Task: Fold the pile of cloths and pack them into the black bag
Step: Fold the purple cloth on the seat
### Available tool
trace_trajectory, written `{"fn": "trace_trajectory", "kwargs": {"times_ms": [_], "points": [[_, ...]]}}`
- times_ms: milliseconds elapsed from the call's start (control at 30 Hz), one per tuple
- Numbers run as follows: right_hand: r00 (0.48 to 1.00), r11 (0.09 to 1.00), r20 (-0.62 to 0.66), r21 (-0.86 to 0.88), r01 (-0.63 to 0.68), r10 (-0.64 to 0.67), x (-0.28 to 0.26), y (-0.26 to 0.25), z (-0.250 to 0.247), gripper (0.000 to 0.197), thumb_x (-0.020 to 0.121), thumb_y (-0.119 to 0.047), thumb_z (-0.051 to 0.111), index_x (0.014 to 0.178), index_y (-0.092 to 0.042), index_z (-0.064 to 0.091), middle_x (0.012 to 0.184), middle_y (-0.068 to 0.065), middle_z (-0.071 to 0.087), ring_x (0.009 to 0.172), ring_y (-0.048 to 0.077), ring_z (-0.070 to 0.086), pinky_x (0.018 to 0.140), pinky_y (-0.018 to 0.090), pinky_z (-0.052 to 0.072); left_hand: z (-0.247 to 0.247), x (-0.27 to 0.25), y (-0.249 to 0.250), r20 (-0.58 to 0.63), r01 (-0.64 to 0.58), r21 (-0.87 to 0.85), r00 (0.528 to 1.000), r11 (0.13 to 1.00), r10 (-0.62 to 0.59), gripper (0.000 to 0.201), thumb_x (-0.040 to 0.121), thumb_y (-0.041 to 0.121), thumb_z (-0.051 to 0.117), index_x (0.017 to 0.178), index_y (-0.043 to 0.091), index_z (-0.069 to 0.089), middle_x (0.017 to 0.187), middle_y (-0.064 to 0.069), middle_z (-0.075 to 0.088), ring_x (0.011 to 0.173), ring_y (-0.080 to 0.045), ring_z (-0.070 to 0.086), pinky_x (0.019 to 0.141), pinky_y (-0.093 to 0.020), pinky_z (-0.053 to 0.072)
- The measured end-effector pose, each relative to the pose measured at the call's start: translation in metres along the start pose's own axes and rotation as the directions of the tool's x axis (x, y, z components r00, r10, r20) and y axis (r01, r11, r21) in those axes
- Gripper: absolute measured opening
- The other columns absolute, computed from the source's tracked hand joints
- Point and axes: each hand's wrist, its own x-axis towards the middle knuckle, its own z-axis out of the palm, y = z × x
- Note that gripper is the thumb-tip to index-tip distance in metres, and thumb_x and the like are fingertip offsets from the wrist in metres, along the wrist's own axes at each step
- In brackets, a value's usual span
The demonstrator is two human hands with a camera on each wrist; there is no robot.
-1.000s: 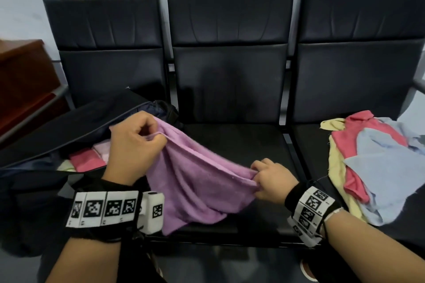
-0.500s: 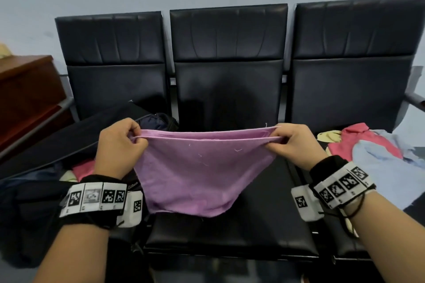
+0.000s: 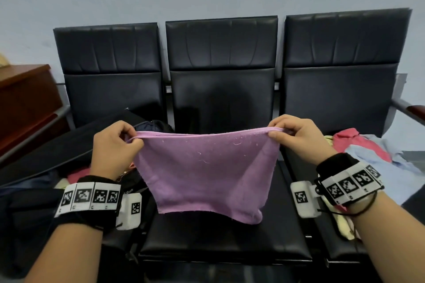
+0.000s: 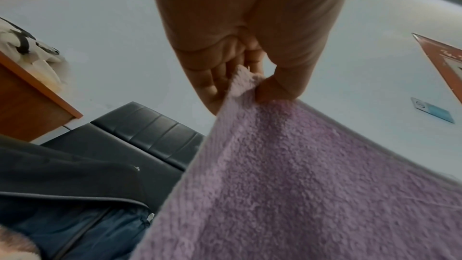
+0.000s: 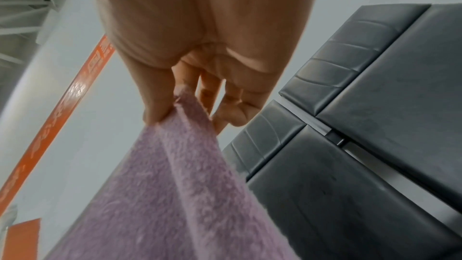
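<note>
Pinching purple cloth (image 3: 204, 170): left hand (image 3: 112, 147), right hand (image 3: 301, 135).

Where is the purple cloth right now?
In the head view the purple cloth hangs centre frame above the middle seat, stretched between the left hand and the right hand, each pinching a top corner.

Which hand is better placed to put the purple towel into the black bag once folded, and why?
Probably the left hand: it pinches the purple towel right beside the open black bag, while the right hand is over by the unfolded pile.
</note>
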Motion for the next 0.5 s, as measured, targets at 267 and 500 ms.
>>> {"fn": "trace_trajectory", "kwargs": {"times_ms": [267, 500], "points": [[0.988, 0.998, -0.150, -0.036, -0.047, 0.041, -0.004, 0.000, -0.002, 0.008, 0.082, -0.007, 0.078, 0.081, -0.015, 0.076, 0.080, -0.002, 0.073, 0.079, 0.013, 0.067, 0.072, 0.022, 0.054, -0.006, -0.006, 0.005, 0.069, -0.096, 0.053, 0.993, 0.994, 0.092, 0.030, 0.069, -0.004, 0.071, 0.071, 0.025, 0.063, 0.067, 0.010, 0.064, 0.066, -0.002, 0.060, 0.056, -0.004, 0.041], [0.972, 0.985, -0.230, -0.174, -0.005, -0.036, -0.006, -0.001, -0.006, 0.034, 0.085, -0.010, 0.075, 0.074, -0.041, 0.066, 0.078, -0.025, 0.068, 0.073, -0.001, 0.064, 0.069, 0.008, 0.047, -0.017, -0.010, 0.008, 0.138, -0.187, 0.109, 0.975, 0.976, 0.172, 0.030, 0.067, -0.007, 0.076, 0.071, 0.021, 0.067, 0.069, 0.012, 0.066, 0.062, -0.006, 0.061, 0.060, -0.002, 0.040]]}}
